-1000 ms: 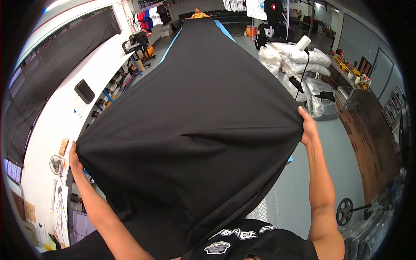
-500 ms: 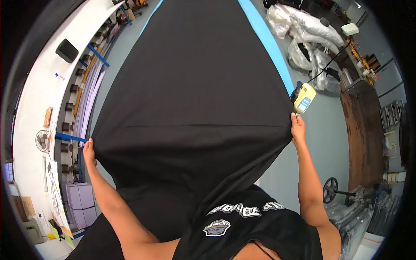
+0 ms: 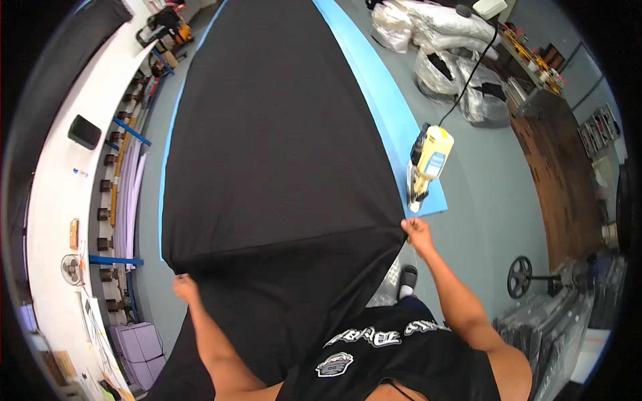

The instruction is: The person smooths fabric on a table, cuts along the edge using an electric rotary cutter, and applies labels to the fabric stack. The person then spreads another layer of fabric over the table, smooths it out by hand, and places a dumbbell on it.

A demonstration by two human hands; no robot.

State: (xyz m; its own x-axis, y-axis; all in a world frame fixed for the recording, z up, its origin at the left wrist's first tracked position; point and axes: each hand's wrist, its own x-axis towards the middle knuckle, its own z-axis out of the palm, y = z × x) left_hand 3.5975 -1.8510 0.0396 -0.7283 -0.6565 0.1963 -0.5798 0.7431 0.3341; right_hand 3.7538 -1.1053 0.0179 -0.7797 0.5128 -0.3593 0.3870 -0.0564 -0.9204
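A wide sheet of black fabric (image 3: 274, 140) runs away from me along a long table with a light-blue top (image 3: 374, 80). Its near part drops over the table end and hangs in folds towards my body. My left hand (image 3: 184, 286) pinches the fabric's left edge just off the table's near left corner. At the right edge, my right hand (image 3: 416, 234) grips the fabric between thumb and fingers. Beyond that hand, a cream-yellow corded electric fabric cutter (image 3: 433, 159) stands on the blue strip, near the table's right corner.
Clear-plastic-wrapped bundles (image 3: 461, 73) lie on the floor at right. A black handwheel (image 3: 519, 277) and stacked dark wrapped panels (image 3: 545, 334) are nearer right. Along the left are a rack of rolls (image 3: 127, 207), a blue bar (image 3: 115, 260) and lilac blocks (image 3: 137, 351).
Both hands have come down and nearer to my body, drawing the fabric lower. More of the blue tabletop and the cutter's base now shows on the right.
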